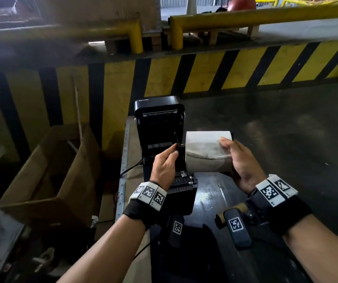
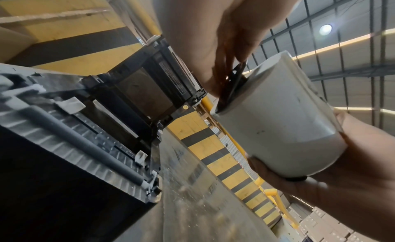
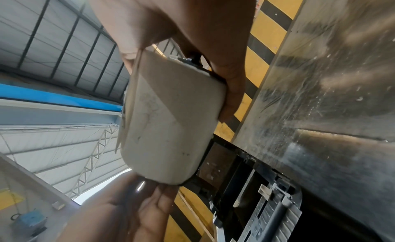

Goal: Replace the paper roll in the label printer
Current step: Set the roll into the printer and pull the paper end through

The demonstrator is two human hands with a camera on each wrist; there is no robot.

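A black label printer [image 1: 160,123] [image 2: 136,86] [image 3: 252,186] stands on the table with its lid raised and its roll bay showing. My right hand [image 1: 239,160] [image 3: 192,34] grips a white paper roll [image 1: 207,152] [image 2: 278,113] [image 3: 171,120], held in the air just right of the bay, axis lying left to right. My left hand [image 1: 167,160] [image 2: 224,42] pinches a black plastic holder piece [image 1: 178,142] [image 2: 233,83] at the roll's left end. The core end is hidden by my fingers.
The table top [image 1: 211,193] is dark and glossy, with a metal edge strip [image 1: 124,160] on its left. An open cardboard box [image 1: 49,164] sits on the floor to the left. A yellow-and-black striped barrier [image 1: 205,74] runs behind. A brown cardboard tube [image 1: 233,213] lies near my right wrist.
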